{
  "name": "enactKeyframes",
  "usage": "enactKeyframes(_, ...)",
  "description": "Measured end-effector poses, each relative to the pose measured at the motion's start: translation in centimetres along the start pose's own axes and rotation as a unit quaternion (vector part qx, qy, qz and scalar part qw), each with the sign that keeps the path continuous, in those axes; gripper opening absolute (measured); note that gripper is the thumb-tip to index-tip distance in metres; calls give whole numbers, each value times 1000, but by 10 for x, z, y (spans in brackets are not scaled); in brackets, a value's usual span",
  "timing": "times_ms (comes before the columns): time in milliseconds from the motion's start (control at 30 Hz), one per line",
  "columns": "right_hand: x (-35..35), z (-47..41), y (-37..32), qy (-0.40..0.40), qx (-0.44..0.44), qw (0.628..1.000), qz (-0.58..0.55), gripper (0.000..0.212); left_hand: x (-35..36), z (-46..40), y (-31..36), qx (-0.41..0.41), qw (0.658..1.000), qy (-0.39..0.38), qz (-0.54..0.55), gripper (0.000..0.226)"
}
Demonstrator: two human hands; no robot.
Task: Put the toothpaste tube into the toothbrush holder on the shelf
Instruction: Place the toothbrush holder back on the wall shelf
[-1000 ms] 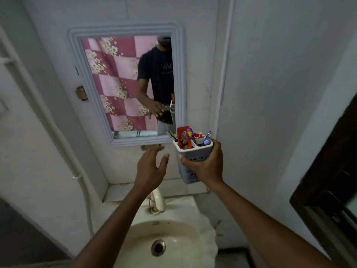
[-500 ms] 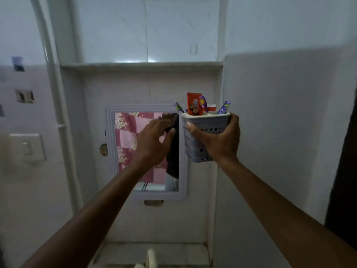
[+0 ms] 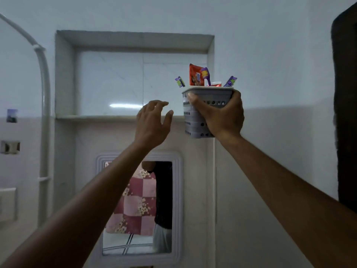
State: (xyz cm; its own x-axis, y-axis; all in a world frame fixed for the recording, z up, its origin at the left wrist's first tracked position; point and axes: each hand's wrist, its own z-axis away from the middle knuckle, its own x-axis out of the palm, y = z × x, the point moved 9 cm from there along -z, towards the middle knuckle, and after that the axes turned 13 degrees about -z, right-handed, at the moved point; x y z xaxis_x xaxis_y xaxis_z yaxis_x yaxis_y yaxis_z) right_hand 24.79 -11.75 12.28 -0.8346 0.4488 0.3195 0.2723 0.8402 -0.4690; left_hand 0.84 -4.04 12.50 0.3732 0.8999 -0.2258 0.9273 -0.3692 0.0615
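My right hand (image 3: 222,115) grips a grey perforated toothbrush holder (image 3: 193,120) and holds it up at the right end of the recessed shelf (image 3: 96,117), its base below the ledge level. A red toothpaste tube (image 3: 195,75) stands upright inside it among purple toothbrushes (image 3: 205,74). My left hand (image 3: 152,120) is raised just left of the holder with fingers spread, holding nothing and not touching it.
A wall niche (image 3: 135,74) with a marble back sits above the framed mirror (image 3: 139,206). A white pipe (image 3: 45,113) runs down the left wall. A dark frame (image 3: 345,113) stands at the right edge. A switch plate (image 3: 9,147) is on the left wall.
The view tilted upward and the sink dropped out of sight. My right hand lifted the holder from mirror height to shelf height. My left hand rose alongside it.
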Motion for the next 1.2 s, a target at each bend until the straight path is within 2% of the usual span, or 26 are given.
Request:
enactKeyframes(167,22,-33,-7,-6,-20,1000,20,108,58,-7,-31,-11,995,-90,-30,55)
enactKeyframes(333,47,-52,6,-3,-30,999,25,108,65,-4,-40,-27,999,-30,-8,45)
enactKeyframes(433,69,-59,32,-30,-3,999,21,111,67,-3,-40,-16,1000,-13,1,40)
enactKeyframes(567,98,-67,56,-81,30,995,52,142,69,-3,-42,-2,1000,8,-2,38)
enactKeyframes(633,106,-68,60,-105,29,989,101,146,70,-4,-42,-3,1000,13,-8,37)
enactKeyframes(767,114,-65,73,-151,20,966,210,132,72,-4,-41,-10,1000,20,-8,36)
enactKeyframes(900,119,-48,96,-216,38,938,269,115,73,-5,-42,-17,1000,17,8,34)
enactKeyframes(1200,115,-40,110,-230,6,927,297,116,71,-4,-39,-12,1000,19,2,35)
